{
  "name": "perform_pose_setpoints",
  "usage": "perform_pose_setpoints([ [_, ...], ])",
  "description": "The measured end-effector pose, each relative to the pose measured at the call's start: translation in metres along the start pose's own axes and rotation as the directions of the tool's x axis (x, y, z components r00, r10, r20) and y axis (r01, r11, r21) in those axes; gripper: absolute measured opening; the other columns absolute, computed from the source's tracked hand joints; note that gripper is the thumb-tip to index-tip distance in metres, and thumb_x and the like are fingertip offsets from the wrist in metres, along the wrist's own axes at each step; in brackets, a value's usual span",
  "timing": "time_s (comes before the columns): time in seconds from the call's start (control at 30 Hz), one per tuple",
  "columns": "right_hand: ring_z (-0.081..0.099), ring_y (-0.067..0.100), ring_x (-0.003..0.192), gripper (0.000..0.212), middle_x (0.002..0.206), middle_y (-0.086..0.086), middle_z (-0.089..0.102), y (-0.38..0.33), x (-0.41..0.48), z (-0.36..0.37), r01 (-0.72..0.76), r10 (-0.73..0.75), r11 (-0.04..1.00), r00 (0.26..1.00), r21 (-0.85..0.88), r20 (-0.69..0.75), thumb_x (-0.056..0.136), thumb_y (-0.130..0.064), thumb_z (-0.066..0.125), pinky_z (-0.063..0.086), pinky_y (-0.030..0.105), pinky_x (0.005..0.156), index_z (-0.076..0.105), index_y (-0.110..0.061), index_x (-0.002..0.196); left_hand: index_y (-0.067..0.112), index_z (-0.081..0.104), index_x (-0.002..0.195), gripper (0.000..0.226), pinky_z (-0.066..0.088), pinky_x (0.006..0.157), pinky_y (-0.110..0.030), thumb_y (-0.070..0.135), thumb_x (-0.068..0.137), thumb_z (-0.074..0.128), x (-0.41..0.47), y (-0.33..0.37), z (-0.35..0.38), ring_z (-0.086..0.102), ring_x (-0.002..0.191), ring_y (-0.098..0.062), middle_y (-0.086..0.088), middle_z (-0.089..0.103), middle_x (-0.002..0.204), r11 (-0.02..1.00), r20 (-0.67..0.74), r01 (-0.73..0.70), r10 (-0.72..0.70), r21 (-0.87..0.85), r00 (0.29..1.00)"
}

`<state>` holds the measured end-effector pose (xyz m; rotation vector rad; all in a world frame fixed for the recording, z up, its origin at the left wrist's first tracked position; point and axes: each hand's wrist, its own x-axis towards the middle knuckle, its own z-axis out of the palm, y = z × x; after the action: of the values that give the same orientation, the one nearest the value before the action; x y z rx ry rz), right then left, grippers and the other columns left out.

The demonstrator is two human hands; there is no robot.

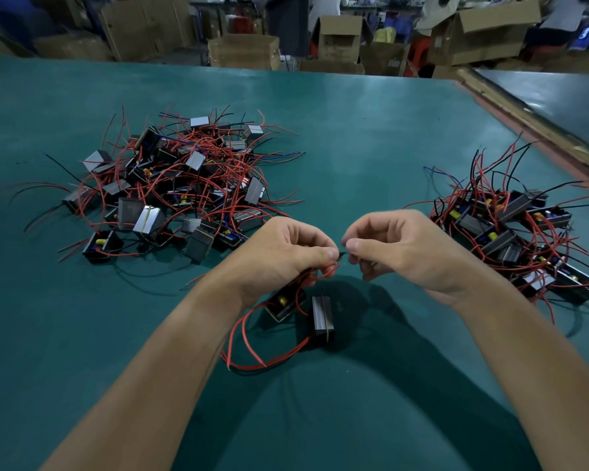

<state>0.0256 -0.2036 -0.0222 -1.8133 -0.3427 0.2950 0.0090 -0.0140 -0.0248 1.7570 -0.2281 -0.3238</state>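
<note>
- Both hands, left hand [286,253] and right hand [398,249], pinch the wire ends [341,254] between thumb and fingertip, above the table [354,147].
- The small module [283,305] below the left hand could drag the ends apart.
- Loose red loops [238,334] may snag.

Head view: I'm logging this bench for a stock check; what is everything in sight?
wire end: one, dark, held up at centre
module: one, black with yellow part, nearest the person
block: one, dark grey, right beside the module
left pile: many wired modules, black and red, left side
right pile: many wired modules, black and red, right side
table: one, green
cardboard boxes: several, brown, beyond the table
left hand: one, pinching the wire end
right hand: one, pinching the wire end
</note>
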Motion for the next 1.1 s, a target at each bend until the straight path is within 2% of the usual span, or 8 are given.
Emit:
perform_pose_setpoints([
  [0.13, 0.056, 0.009, 0.053, 0.022, 0.062, -0.001, 0.067, 0.003, 0.002, -0.001, 0.126, -0.131, 0.991, 0.987, -0.052, -0.095, 0.087, 0.003, 0.069, 0.050, 0.020, 0.052, 0.071, -0.013, 0.072, 0.008, 0.067, 0.073, 0.021, 0.040, 0.047, -0.014, 0.004, 0.093, 0.060, 0.003, -0.002, -0.001, 0.047, 0.045, -0.008, -0.002, 0.064, 0.061, 1.000, -0.044, 0.022, -0.023, -0.018, 0.999],
  [0.3, 0.055, 0.009, 0.055, 0.013, 0.059, -0.001, 0.067, 0.007, 0.002, 0.001, 0.162, -0.185, 0.966, 0.978, -0.202, -0.100, 0.082, -0.009, 0.078, 0.048, 0.029, 0.055, 0.075, -0.014, 0.071, 0.007, 0.068, 0.073, 0.022, 0.040, 0.046, -0.015, 0.004, 0.093, 0.060, 0.003, -0.003, -0.001, 0.047, 0.044, -0.008, -0.001, 0.065, 0.059, 1.000, -0.061, 0.010, -0.012, -0.029, 0.998],
  [0.43, 0.052, 0.012, 0.052, 0.014, 0.062, 0.011, 0.069, 0.005, 0.001, 0.003, 0.146, -0.176, 0.963, 0.977, -0.226, -0.119, 0.082, -0.014, 0.079, 0.043, 0.030, 0.053, 0.075, -0.012, 0.069, 0.009, 0.070, 0.072, 0.022, 0.041, 0.047, -0.015, 0.004, 0.091, 0.062, 0.004, -0.004, -0.001, 0.048, 0.045, -0.009, -0.002, 0.066, 0.060, 0.999, -0.066, -0.008, 0.006, -0.033, 0.998],
  [0.53, 0.053, 0.011, 0.050, 0.017, 0.059, 0.006, 0.068, 0.001, 0.000, 0.004, 0.092, -0.117, 0.979, 0.985, -0.183, -0.127, 0.083, -0.010, 0.077, 0.046, 0.023, 0.051, 0.074, -0.010, 0.067, 0.010, 0.072, 0.072, 0.018, 0.042, 0.049, -0.018, 0.005, 0.088, 0.066, 0.004, -0.005, -0.001, 0.048, 0.048, -0.011, -0.005, 0.069, 0.063, 0.999, -0.066, -0.029, 0.027, -0.027, 0.997],
  [0.63, 0.053, 0.010, 0.045, 0.021, 0.055, 0.002, 0.066, -0.003, 0.000, 0.004, -0.043, 0.034, 0.996, 0.992, -0.077, -0.119, 0.084, -0.006, 0.074, 0.049, 0.019, 0.049, 0.071, -0.006, 0.063, 0.010, 0.073, 0.072, 0.015, 0.045, 0.050, -0.018, 0.001, 0.085, 0.070, 0.004, -0.008, 0.002, 0.056, 0.050, -0.011, -0.005, 0.070, 0.062, 0.996, -0.090, -0.086, 0.087, 0.014, 0.992],
  [0.83, 0.045, 0.008, 0.040, 0.032, 0.056, 0.003, 0.060, -0.006, 0.000, 0.004, -0.342, 0.344, 0.939, 0.938, 0.042, -0.039, 0.086, -0.008, 0.068, 0.045, 0.017, 0.043, 0.066, -0.014, 0.054, 0.009, 0.075, 0.074, 0.008, 0.057, 0.059, -0.029, 0.006, 0.082, 0.073, 0.007, -0.014, 0.008, 0.068, 0.060, -0.013, -0.001, 0.073, 0.066, 0.923, -0.128, -0.242, 0.290, 0.298, 0.948],
  [0.97, 0.044, 0.007, 0.039, 0.030, 0.056, 0.001, 0.060, -0.006, 0.000, 0.003, -0.399, 0.402, 0.913, 0.916, 0.086, -0.013, 0.088, -0.009, 0.063, 0.043, 0.017, 0.040, 0.065, -0.015, 0.058, 0.013, 0.076, 0.074, 0.007, 0.057, 0.059, -0.029, 0.015, 0.078, 0.070, 0.007, -0.018, 0.012, 0.068, 0.059, -0.012, 0.003, 0.072, 0.064, 0.865, -0.150, -0.309, 0.393, 0.396, 0.907],
  [1.1, 0.042, 0.009, 0.041, 0.022, 0.055, 0.002, 0.057, -0.008, 0.000, 0.003, -0.369, 0.374, 0.918, 0.927, 0.148, -0.007, 0.086, -0.008, 0.060, 0.044, 0.020, 0.041, 0.063, -0.010, 0.065, 0.012, 0.075, 0.072, 0.009, 0.053, 0.055, -0.028, 0.015, 0.079, 0.069, 0.007, -0.016, 0.016, 0.064, 0.054, -0.014, 0.001, 0.070, 0.062, 0.851, -0.180, -0.339, 0.436, 0.401, 0.882],
])
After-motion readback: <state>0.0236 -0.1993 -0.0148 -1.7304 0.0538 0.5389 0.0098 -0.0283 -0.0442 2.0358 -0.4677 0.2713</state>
